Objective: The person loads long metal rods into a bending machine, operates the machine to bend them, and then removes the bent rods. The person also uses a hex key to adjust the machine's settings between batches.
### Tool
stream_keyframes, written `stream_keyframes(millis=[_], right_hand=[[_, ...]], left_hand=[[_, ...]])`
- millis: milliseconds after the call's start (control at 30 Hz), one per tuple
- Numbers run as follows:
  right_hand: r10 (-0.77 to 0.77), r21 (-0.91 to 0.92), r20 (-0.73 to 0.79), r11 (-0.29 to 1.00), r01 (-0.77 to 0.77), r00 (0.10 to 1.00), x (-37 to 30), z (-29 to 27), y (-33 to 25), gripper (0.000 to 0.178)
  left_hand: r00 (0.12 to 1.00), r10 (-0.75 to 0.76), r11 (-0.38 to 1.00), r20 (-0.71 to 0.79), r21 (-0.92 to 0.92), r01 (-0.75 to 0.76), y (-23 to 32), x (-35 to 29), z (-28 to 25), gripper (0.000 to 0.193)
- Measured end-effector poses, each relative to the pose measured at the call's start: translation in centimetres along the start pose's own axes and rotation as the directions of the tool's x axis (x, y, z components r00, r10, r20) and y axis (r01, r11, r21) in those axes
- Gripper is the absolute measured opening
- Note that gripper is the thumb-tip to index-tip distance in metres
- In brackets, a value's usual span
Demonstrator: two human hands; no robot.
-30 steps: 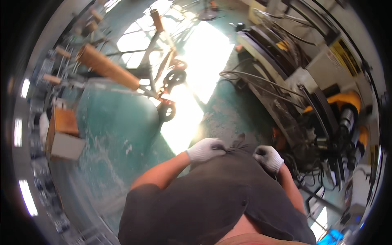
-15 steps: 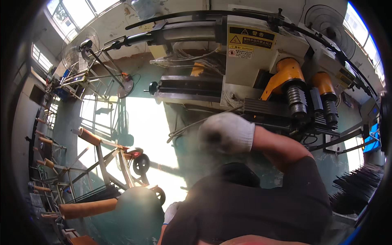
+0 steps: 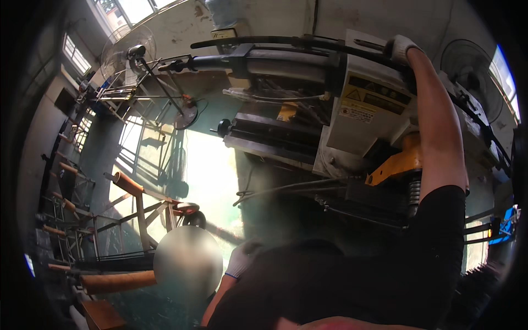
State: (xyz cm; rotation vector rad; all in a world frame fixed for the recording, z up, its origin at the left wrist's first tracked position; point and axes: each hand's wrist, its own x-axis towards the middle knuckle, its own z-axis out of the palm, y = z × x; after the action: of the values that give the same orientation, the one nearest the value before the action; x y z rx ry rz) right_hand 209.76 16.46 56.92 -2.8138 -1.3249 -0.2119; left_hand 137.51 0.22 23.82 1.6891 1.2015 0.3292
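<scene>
The machine (image 3: 360,124) stands before the person, toward the right. Along its upper side lies the bar (image 3: 264,42), and the right grip (image 3: 401,49) is at this bar. Left of the machine, a fan (image 3: 135,52) stands on the floor (image 3: 212,159); a second fan (image 3: 473,82) is behind, at the right. The left grip (image 3: 242,258) is between the wheeled stand (image 3: 141,217) and the person's body (image 3: 335,280).

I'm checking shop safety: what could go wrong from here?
The gloved right hand is up at the long black bar; its knit fabric could snag or slip there.

The outstretched right arm overlaps the orange machine arm in this view; if it is close and that part moved, it might be struck or pinched.

The dark cable jutting out low beside the machine could catch a foot.
</scene>
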Motion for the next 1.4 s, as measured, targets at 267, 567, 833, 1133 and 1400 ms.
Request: stream_keyframes(millis=[267, 567, 833, 1133, 1400], right_hand=[[-0.147, -0.079, 0.036, 0.986, 0.149, 0.988, 3.4, 0.2, 2.5, 0.023], [-0.043, 0.065, -0.411, 0.995, 0.076, 0.911, 3.7, 1.9, 3.4, 0.036], [0.205, 0.536, -0.79, 0.689, 0.488, 0.578, -10.9, -5.1, -14.7, 0.028], [-0.012, 0.921, -0.312, -0.251, 0.299, 0.95, -25.0, 3.6, -43.4, 0.018], [-0.108, 0.944, -0.317, -0.133, 0.302, 0.942, -24.4, 3.9, -54.9, 0.013]], left_hand=[[0.998, -0.018, 0.969, -0.052, 0.244, 0.03, -1.5, 3.3, -3.3, 0.03], [0.987, 0.138, 0.913, 0.077, 0.378, -0.157, -3.3, 9.4, -8.9, 0.03], [0.978, 0.145, 0.989, -0.15, -0.005, -0.147, -10.1, 11.4, -17.8, 0.03], [0.986, 0.107, 0.948, -0.131, -0.287, -0.14, -10.6, 15.6, -31.4, 0.024], [0.958, 0.1, 0.832, -0.267, -0.506, -0.228, -9.1, 19.9, -36.0, 0.025]])
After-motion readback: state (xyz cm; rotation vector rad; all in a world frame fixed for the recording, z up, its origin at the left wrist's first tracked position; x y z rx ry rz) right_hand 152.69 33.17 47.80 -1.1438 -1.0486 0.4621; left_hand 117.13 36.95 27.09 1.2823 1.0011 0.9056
